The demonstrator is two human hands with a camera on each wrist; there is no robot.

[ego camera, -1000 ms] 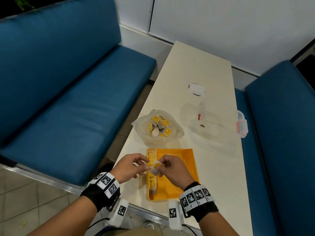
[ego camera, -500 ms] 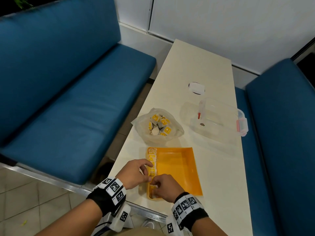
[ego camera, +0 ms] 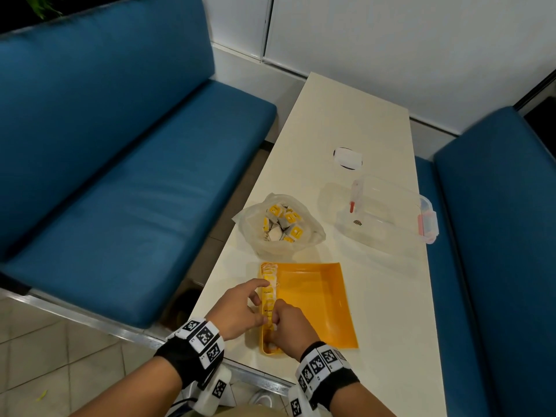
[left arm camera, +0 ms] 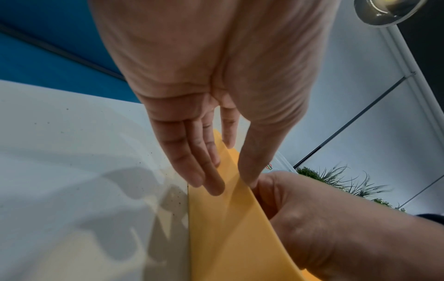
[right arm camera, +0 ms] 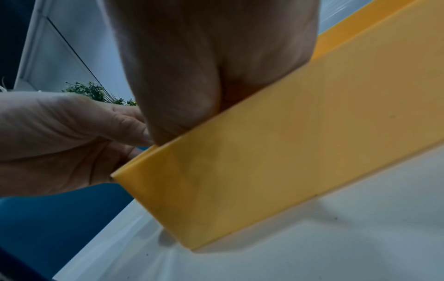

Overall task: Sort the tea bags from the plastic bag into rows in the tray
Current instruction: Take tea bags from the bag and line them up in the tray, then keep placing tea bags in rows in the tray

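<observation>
An orange tray [ego camera: 316, 302] lies near the front edge of the white table [ego camera: 346, 115]. Along its left wall stands a row of yellow-and-white tea bags [ego camera: 268, 276]. Behind the tray, an open clear plastic bag [ego camera: 281, 225] holds several more. My left hand [ego camera: 255, 299] lies against the tray's left wall [left arm camera: 228, 228], fingers [left arm camera: 204, 176] straight on its outer face, thumb at the rim. My right hand [ego camera: 285, 323] is curled in the tray's near left corner and pinches a tea bag [ego camera: 271, 316] at the near end of the row. The near tray wall [right arm camera: 264, 152] hides its fingertips in the right wrist view.
A clear plastic box [ego camera: 388, 212] with pink latches sits at the right behind the tray. A white round item [ego camera: 348, 158] lies farther back. Blue benches flank the table on the left [ego camera: 120, 176] and on the right [ego camera: 496, 236]. The tray lies close to the table's left and front edges.
Both hands held a tea bag above the tray a second ago. They have come down and toward me, and the bag now sits at the near end of the row.
</observation>
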